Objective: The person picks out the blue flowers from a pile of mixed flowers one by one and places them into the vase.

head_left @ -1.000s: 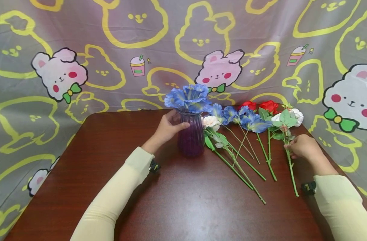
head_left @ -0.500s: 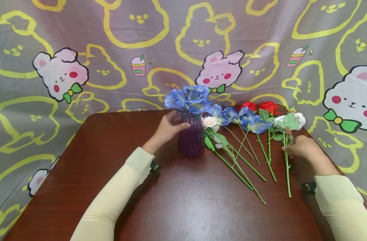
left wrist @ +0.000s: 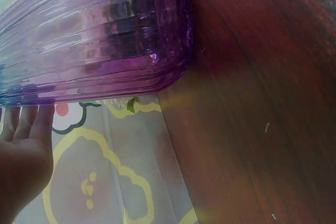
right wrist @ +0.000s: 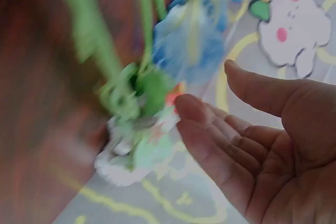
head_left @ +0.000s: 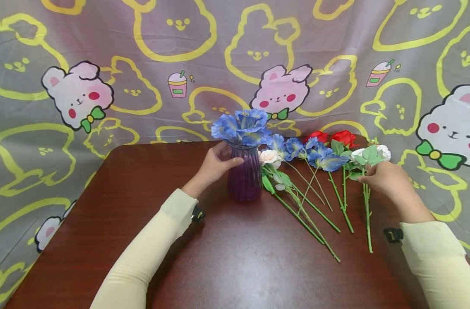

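My left hand (head_left: 216, 164) grips the neck of a purple ribbed glass vase (head_left: 244, 184) from the left, thumb across its front. The vase stands upright with blue flowers (head_left: 242, 126) at its mouth. Its glass (left wrist: 121, 40) fills the top of the left wrist view. On the right, my right hand (head_left: 387, 182) hovers by the stems of white roses (head_left: 383, 153) lying on the table. The right wrist view shows this hand (right wrist: 262, 150) with thumb and fingers apart and nothing between them, next to the blurred stems (right wrist: 94, 40) and a white rose (right wrist: 118, 169).
Between vase and right hand lie blue flowers (head_left: 327, 159), red roses (head_left: 344, 138) and a pale pink rose (head_left: 269, 157), stems toward the front. They rest on a dark brown table (head_left: 258, 266). A cartoon-printed curtain (head_left: 142, 64) hangs behind and around it.
A white rose that my right hand held has shifted left and come down beside the other stem. The right hand has let go and risen slightly. My left hand stays on the vase.
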Motion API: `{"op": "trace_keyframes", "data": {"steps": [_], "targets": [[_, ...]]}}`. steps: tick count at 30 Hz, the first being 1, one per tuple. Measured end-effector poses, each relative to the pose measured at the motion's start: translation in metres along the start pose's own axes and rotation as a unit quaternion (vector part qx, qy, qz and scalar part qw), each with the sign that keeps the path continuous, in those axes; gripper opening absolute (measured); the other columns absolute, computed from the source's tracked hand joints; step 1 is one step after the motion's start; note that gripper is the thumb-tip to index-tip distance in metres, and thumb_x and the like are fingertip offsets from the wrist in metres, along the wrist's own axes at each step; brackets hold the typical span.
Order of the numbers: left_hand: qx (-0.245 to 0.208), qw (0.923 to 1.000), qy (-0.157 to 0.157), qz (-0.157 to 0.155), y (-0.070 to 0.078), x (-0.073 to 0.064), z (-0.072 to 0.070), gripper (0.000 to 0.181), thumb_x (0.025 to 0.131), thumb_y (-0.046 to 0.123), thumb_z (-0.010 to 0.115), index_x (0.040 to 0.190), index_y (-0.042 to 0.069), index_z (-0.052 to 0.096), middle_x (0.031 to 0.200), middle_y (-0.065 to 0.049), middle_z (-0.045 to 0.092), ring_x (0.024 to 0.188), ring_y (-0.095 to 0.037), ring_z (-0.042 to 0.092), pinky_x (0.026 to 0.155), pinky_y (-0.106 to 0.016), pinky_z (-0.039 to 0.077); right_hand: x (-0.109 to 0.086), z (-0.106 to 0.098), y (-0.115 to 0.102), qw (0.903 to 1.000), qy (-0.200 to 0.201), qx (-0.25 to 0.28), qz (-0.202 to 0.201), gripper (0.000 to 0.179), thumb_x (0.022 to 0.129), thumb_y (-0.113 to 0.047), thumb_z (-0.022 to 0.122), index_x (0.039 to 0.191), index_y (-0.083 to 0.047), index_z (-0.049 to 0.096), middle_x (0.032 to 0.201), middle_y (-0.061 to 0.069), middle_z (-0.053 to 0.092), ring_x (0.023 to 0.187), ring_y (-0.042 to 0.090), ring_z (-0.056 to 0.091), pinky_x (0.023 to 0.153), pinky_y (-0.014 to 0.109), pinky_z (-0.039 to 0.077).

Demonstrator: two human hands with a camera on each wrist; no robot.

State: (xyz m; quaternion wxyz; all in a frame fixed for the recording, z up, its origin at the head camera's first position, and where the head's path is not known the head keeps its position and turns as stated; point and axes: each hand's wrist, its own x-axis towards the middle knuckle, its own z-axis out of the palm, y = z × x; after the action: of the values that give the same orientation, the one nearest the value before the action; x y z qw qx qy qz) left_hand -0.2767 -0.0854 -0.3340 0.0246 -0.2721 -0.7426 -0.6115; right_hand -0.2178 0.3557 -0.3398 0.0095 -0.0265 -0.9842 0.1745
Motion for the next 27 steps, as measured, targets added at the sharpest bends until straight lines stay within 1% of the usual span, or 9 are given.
{"op": "trace_keyframes", "data": {"steps": [3, 6, 8, 10, 13, 14, 19, 24, 27], "targets": [[-0.001, 1.0000, -0.001, 0.002, 0.001, -0.001, 0.000, 0.053, 0.086, 0.002, 0.073, 0.134, -0.003, 0.053, 0.121, -0.021, 0.064, 0.103, -0.021, 0.059, 0.082, -0.030, 0.051, 0.002, 0.002, -0.018, 0.9996, 0.011, 0.008, -0.025, 0.028, 0.085, -0.026, 0.072, 0.069, -0.004, 0.068, 0.057, -0.003, 0.052, 0.057, 0.022, 0.047, 0.049, 0.034, 0.035], [0.002, 1.0000, 0.000, 0.003, 0.000, -0.001, 0.000, 0.052, 0.086, 0.003, 0.072, 0.134, -0.003, 0.053, 0.120, -0.020, 0.064, 0.101, -0.020, 0.059, 0.082, -0.030, 0.051, 0.005, 0.006, -0.033, 0.9982, 0.015, 0.015, -0.056, 0.024, 0.085, -0.023, 0.074, 0.079, 0.000, 0.073, 0.065, 0.001, 0.063, 0.060, 0.023, 0.053, 0.051, 0.036, 0.040], [0.005, 1.0000, 0.001, 0.002, -0.007, 0.002, -0.001, 0.052, 0.086, 0.003, 0.072, 0.134, -0.002, 0.053, 0.120, -0.019, 0.065, 0.101, -0.020, 0.059, 0.081, -0.029, 0.051, 0.008, 0.011, -0.042, 0.9972, 0.012, 0.018, -0.071, 0.023, 0.084, -0.021, 0.074, 0.083, 0.002, 0.073, 0.070, 0.006, 0.067, 0.064, 0.026, 0.058, 0.054, 0.039, 0.043], [0.006, 1.0000, 0.001, 0.002, -0.016, 0.005, -0.001, 0.052, 0.086, 0.003, 0.073, 0.134, -0.002, 0.053, 0.119, -0.019, 0.065, 0.101, -0.021, 0.059, 0.081, -0.030, 0.051, 0.011, 0.015, -0.048, 0.9963, 0.005, 0.015, -0.085, 0.022, 0.084, -0.019, 0.074, 0.084, 0.002, 0.073, 0.075, 0.011, 0.069, 0.068, 0.030, 0.061, 0.057, 0.043, 0.046], [0.006, 1.0000, 0.003, 0.000, -0.029, 0.010, -0.002, 0.053, 0.086, 0.003, 0.072, 0.136, 0.001, 0.053, 0.121, -0.017, 0.065, 0.104, -0.022, 0.059, 0.083, -0.032, 0.051, 0.016, 0.023, -0.055, 0.9960, -0.017, 0.011, -0.087, 0.021, 0.084, -0.017, 0.074, 0.086, 0.004, 0.073, 0.077, 0.014, 0.069, 0.071, 0.033, 0.062, 0.061, 0.048, 0.048], [0.005, 1.0000, 0.003, 0.001, -0.030, 0.010, -0.003, 0.054, 0.086, 0.004, 0.073, 0.136, 0.002, 0.053, 0.122, -0.016, 0.064, 0.105, -0.023, 0.059, 0.085, -0.034, 0.051, 0.018, 0.024, -0.057, 0.9960, -0.026, 0.008, -0.085, 0.021, 0.084, -0.018, 0.074, 0.086, 0.004, 0.072, 0.076, 0.013, 0.069, 0.070, 0.032, 0.062, 0.061, 0.048, 0.048], [0.009, 0.9999, 0.004, 0.003, -0.033, 0.010, -0.003, 0.056, 0.086, 0.015, 0.075, 0.138, 0.009, 0.053, 0.125, -0.010, 0.064, 0.110, -0.021, 0.058, 0.089, -0.037, 0.051, 0.022, 0.034, -0.066, 0.9937, -0.076, 0.017, -0.081, 0.018, 0.085, -0.017, 0.073, 0.083, 0.002, 0.073, 0.069, 0.004, 0.066, 0.062, 0.022, 0.057, 0.055, 0.039, 0.047], [0.009, 0.9999, 0.003, 0.013, -0.034, 0.009, -0.003, 0.057, 0.085, 0.021, 0.077, 0.137, 0.011, 0.054, 0.123, -0.007, 0.065, 0.109, -0.020, 0.059, 0.089, -0.038, 0.052, 0.025, 0.044, -0.067, 0.9919, -0.090, 0.016, -0.087, 0.015, 0.084, -0.015, 0.073, 0.078, -0.001, 0.075, 0.066, 0.001, 0.066, 0.063, 0.021, 0.059, 0.056, 0.037, 0.047], [0.007, 0.9998, 0.003, 0.019, -0.034, 0.010, -0.003, 0.060, 0.084, 0.028, 0.078, 0.137, 0.011, 0.055, 0.123, -0.007, 0.065, 0.109, -0.019, 0.059, 0.089, -0.038, 0.051, 0.026, 0.049, -0.067, 0.9919, -0.095, 0.018, -0.082, 0.014, 0.084, -0.014, 0.072, 0.077, -0.002, 0.075, 0.063, -0.001, 0.066, 0.061, 0.019, 0.060, 0.056, 0.036, 0.047]]}}
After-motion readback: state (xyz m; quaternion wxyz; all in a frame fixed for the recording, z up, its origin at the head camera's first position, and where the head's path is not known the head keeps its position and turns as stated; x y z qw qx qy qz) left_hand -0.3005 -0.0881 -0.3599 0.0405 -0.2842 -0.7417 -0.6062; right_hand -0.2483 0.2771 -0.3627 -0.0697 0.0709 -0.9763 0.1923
